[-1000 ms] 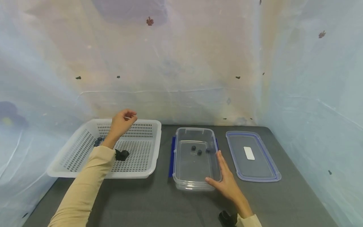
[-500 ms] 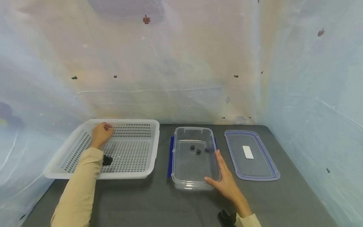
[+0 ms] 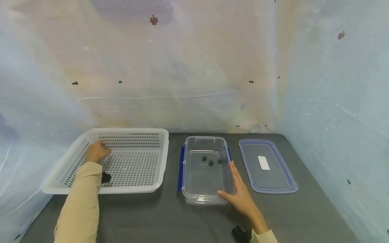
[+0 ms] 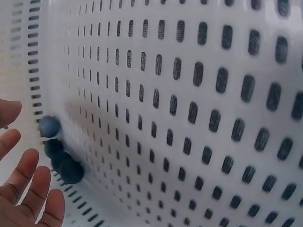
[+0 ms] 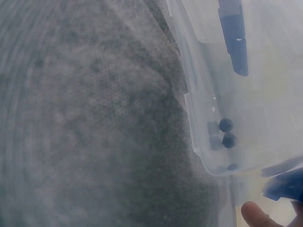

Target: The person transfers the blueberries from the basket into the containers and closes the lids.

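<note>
Over the left part of a white perforated basket, my left hand reaches down inside. In the left wrist view, its loosely bent fingers are spread beside several blueberries bunched in the basket's corner, with a gap between fingertips and fruit. The head view hides those blueberries behind the hand. My right hand rests against the right side of a clear plastic container, fingers straight along the wall and thumb at the front right corner. Inside the container lie 3 blueberries, also seen in the right wrist view.
A clear lid with a blue seal and white label lies flat right of the container. Blue latch flaps stick out at the container's sides. A dark grey cloth covers the table, and patterned sheeting hangs behind it.
My left hand has moved left and down into the basket, towards its left side. The right hand stays against the container. The view has shifted slightly.
</note>
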Available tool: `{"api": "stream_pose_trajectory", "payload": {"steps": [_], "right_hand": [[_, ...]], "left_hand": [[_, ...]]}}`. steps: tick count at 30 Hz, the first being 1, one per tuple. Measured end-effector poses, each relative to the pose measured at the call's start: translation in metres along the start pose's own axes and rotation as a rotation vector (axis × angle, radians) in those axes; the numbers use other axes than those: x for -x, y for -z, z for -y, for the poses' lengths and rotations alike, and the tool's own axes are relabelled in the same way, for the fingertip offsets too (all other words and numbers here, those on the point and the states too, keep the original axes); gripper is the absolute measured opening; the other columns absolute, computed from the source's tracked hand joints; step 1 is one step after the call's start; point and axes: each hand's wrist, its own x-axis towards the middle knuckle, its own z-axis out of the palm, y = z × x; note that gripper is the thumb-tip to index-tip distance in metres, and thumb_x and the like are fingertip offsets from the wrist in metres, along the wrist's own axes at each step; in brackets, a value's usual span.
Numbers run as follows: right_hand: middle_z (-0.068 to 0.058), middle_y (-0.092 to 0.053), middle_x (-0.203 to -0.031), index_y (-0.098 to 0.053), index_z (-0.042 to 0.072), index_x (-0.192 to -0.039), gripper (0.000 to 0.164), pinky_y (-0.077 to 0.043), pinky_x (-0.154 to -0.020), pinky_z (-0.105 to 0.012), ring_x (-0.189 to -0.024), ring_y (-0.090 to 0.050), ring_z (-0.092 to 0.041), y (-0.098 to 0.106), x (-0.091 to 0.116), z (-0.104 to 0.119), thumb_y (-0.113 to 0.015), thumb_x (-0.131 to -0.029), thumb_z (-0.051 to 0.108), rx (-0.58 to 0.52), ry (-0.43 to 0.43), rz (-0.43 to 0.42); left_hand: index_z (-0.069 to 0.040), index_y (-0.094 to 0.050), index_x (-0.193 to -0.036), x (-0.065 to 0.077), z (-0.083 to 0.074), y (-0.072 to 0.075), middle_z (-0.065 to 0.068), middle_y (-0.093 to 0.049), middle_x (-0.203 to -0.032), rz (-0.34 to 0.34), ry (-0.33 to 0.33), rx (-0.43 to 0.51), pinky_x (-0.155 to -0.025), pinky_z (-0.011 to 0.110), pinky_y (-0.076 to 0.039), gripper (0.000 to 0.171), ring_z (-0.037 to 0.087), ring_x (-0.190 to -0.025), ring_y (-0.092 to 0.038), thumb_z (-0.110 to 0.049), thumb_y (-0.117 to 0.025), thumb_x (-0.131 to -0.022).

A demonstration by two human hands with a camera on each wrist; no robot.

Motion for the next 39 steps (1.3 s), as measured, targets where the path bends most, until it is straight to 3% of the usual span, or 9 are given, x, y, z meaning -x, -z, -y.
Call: {"api": "stream_pose_trajectory", "payload": {"steps": [3,10,17,21,29,35,39], "right_hand": [[-0.018,-0.015,-0.159,-0.017,0.003,-0.154,0.106,-0.021,-0.104,-0.062,-0.142,-0.019,-0.037,-0.001,0.001,0.000,-0.082,-0.075,0.028,0.006,0.002,-0.003],[-0.013,-0.013,-0.160,-0.016,0.005,-0.155,0.105,-0.021,-0.104,-0.062,-0.142,-0.018,-0.037,-0.001,0.001,-0.001,-0.081,-0.076,0.029,0.003,-0.007,-0.002],[-0.015,-0.013,-0.160,-0.016,0.006,-0.155,0.106,-0.021,-0.104,-0.062,-0.142,-0.018,-0.038,-0.003,0.002,-0.005,-0.082,-0.075,0.029,0.009,-0.004,0.001],[-0.015,-0.013,-0.160,-0.016,0.007,-0.155,0.106,-0.021,-0.104,-0.062,-0.142,-0.018,-0.037,-0.004,0.002,-0.005,-0.082,-0.075,0.029,0.011,0.007,-0.007],[-0.004,-0.011,-0.161,-0.016,0.007,-0.155,0.104,-0.015,-0.110,-0.032,-0.143,-0.017,-0.032,-0.002,0.002,-0.004,-0.081,-0.077,0.027,0.006,0.002,-0.014],[-0.004,-0.011,-0.161,-0.017,0.005,-0.155,0.104,-0.020,-0.106,-0.057,-0.143,-0.017,-0.032,-0.003,0.001,-0.004,-0.081,-0.076,0.027,0.000,-0.001,-0.013],[-0.004,-0.011,-0.161,-0.016,0.005,-0.155,0.104,-0.020,-0.104,-0.063,-0.143,-0.017,-0.034,-0.003,0.001,-0.005,-0.081,-0.076,0.027,-0.011,0.001,-0.013]], "left_hand": [[0.021,-0.046,-0.119,0.000,0.005,-0.001,0.043,-0.049,-0.114,0.019,0.012,-0.019,-0.083,0.060,-0.042,0.047,0.056,-0.101,-0.049,-0.011,-0.058,-0.086],[0.019,-0.043,-0.124,0.001,0.005,-0.001,0.042,-0.045,-0.121,0.091,0.060,-0.064,-0.094,0.063,-0.033,0.050,0.059,-0.111,-0.041,-0.013,-0.056,-0.088],[0.014,-0.039,-0.131,0.004,0.001,-0.006,0.047,-0.029,-0.127,0.125,0.199,0.021,-0.094,0.068,-0.026,0.052,0.062,-0.119,-0.026,-0.010,-0.053,-0.087],[0.013,-0.040,-0.129,0.003,0.001,-0.009,0.047,-0.027,-0.125,0.109,0.219,0.042,-0.091,0.069,-0.028,0.049,0.061,-0.118,-0.024,-0.010,-0.053,-0.087],[0.014,-0.048,-0.121,-0.001,0.004,-0.011,0.039,-0.043,-0.120,0.089,0.194,-0.015,-0.093,0.064,-0.032,0.041,0.057,-0.113,-0.037,-0.007,-0.058,-0.086],[0.012,-0.054,-0.100,0.000,0.008,-0.011,0.033,-0.054,-0.102,0.035,0.143,-0.010,-0.082,0.059,-0.042,0.026,0.049,-0.095,-0.050,-0.003,-0.061,-0.080],[0.013,-0.055,-0.095,0.002,0.009,-0.010,0.031,-0.056,-0.095,0.019,0.131,0.002,-0.080,0.058,-0.043,0.022,0.047,-0.090,-0.053,0.000,-0.062,-0.079]]}}
